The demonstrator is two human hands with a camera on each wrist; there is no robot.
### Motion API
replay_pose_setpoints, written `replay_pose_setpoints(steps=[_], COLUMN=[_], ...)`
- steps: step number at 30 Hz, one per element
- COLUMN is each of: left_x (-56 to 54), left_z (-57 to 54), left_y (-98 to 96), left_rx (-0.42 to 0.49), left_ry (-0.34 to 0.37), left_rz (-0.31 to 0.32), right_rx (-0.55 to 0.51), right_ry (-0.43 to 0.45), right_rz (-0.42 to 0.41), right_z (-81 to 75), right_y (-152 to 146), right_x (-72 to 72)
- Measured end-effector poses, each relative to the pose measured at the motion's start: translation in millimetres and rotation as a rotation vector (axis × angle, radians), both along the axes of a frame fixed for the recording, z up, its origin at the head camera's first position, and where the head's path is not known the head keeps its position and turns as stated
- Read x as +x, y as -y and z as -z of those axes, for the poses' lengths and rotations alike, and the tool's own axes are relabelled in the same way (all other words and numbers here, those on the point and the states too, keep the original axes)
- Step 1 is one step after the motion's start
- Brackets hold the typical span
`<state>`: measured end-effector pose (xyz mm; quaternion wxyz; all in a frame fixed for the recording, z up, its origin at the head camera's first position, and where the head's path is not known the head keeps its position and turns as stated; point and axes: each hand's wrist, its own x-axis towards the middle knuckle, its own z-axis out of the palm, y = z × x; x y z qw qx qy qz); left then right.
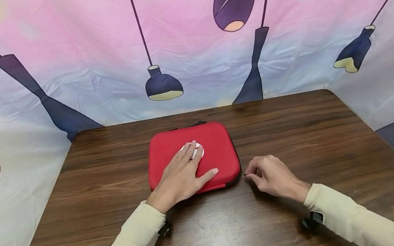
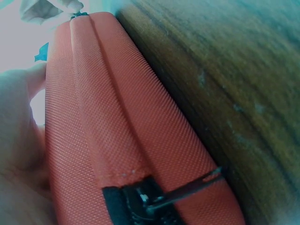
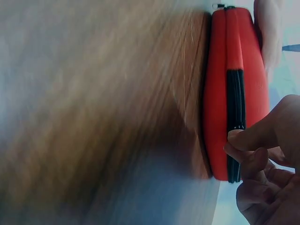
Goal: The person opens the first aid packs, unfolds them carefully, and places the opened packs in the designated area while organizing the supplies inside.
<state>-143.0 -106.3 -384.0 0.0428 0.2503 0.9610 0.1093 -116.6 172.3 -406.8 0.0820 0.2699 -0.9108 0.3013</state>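
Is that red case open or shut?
The case looks shut: no gap shows along its visible sides, and the left hand lies on top. Whether the zip is fastened all round, I cannot tell.

I've got a red case (image 1: 216,141) w/ a fine woven texture up close, a white round patch (image 1: 199,153) on top & blk zip tape (image 3: 235,93) along the side. My 2 sleeves (image 1: 124,242) are plain cream, the wrist devices (image 1: 316,218) blk, & the tbl (image 1: 305,128) dk brown w/ streaky wood grain. Beyond it I see a backdrop cloth (image 1: 90,24) blending pink, lt blue & off-white, printed w/ dk navy lamps (image 1: 162,83), mostly w/ pale yellow openings, 1 w/ peach & a white streak.
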Motion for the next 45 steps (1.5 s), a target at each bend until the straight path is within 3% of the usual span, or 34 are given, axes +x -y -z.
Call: replay_pose_setpoints(steps=[10, 19, 25, 32, 45], left_x=[0.0, 1.0, 5.1, 7.9, 11.0], left_z=[-0.8, -6.4, -10.7, -11.1, -10.9], left_y=[-0.6, 3.8, 9.5, 11.8, 11.9], left_rx=[0.004, 0.010, 0.025, 0.036, 0.039], left_ry=[-0.001, 0.010, 0.034, 0.015, 0.003], left_rz=[-0.002, 0.019, 0.015, 0.035, 0.040], right_rx=[-0.049, -0.041, 0.008, 0.029, 0.039], right_ry=[0.001, -0.036, -0.062, -0.044, -0.039], right_rz=[-0.037, 0.000, 0.058, 0.104, 0.130], right_z=[3.3, 2.0, -0.9, -4.2, -9.1], right_y=[7.9, -1.3, -10.1, -17.6, -4.4], right_x=[8.7, 0.1, -18.9, -49.2, -100.8])
